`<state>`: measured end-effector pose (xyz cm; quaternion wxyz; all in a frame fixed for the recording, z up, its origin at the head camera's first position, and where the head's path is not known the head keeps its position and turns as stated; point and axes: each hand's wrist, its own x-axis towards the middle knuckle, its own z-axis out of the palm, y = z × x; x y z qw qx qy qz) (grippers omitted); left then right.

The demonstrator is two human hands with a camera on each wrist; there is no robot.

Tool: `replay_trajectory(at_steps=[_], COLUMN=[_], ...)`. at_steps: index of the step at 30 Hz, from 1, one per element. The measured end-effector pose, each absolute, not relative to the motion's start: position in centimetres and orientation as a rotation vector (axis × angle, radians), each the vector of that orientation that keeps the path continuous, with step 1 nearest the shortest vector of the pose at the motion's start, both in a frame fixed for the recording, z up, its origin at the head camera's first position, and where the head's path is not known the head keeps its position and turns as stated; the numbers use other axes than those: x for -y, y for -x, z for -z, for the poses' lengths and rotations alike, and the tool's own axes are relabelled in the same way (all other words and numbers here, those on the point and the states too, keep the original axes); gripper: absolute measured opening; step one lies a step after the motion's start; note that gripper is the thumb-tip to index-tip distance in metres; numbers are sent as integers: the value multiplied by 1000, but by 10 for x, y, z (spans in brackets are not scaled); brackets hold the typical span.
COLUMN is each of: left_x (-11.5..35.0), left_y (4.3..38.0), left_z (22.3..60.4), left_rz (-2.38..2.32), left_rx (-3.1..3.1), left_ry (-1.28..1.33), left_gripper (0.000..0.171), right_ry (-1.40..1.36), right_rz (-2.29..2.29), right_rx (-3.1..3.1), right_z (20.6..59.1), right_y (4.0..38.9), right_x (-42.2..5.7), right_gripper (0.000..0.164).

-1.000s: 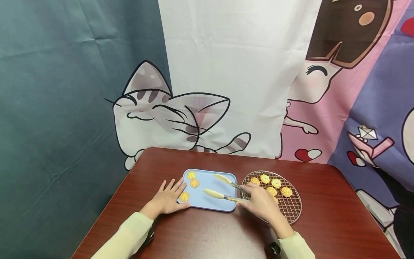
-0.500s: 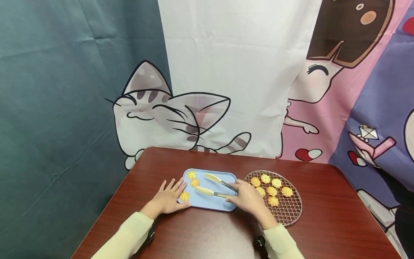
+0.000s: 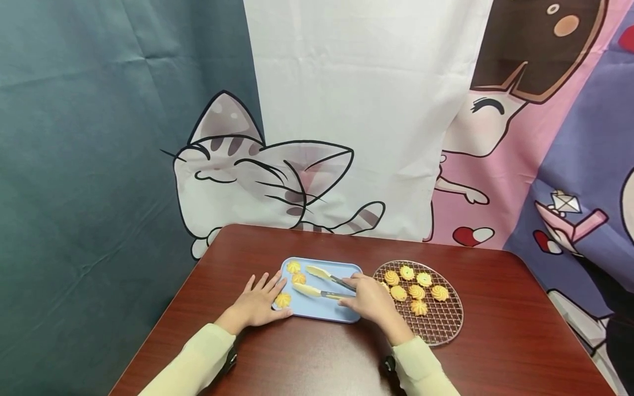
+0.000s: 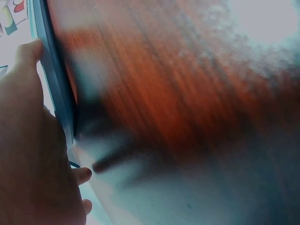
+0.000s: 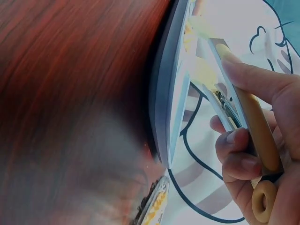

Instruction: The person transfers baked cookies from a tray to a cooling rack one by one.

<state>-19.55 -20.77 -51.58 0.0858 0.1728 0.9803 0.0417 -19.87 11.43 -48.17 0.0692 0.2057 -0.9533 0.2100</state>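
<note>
A light blue tray lies on the table with three piped cookies along its left side. My left hand rests at the tray's left edge with fingers spread; in the left wrist view its thumb touches the rim. My right hand grips a pair of tongs over the tray. Their pale yellow tips are spread apart, close to the middle cookie. In the right wrist view the fingers curl round the tongs' tan handle, the thumb pressing along it.
Right of the tray is a round wire rack bearing several piped cookies, partly hidden by my right hand. The red-brown table ends at a printed curtain behind.
My right hand has carried the tongs leftward across the tray, bringing their tips near the cookies there. More of the rack's cookies show. My left hand has stayed put.
</note>
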Motion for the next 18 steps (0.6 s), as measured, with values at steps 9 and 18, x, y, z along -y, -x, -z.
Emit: replay_trajectory(at_steps=[9, 18], left_x=[208, 206], left_y=[195, 194], left_z=[516, 514], left_rz=[-145, -133], left_rx=[-2923, -2928], left_ry=[-521, -502], left_gripper=[93, 94], right_ry=[-633, -662], right_rz=[-617, -608], right_rx=[2881, 2875], right_z=[484, 485], right_y=[202, 205], right_x=[-108, -103], right_gripper=[58, 56])
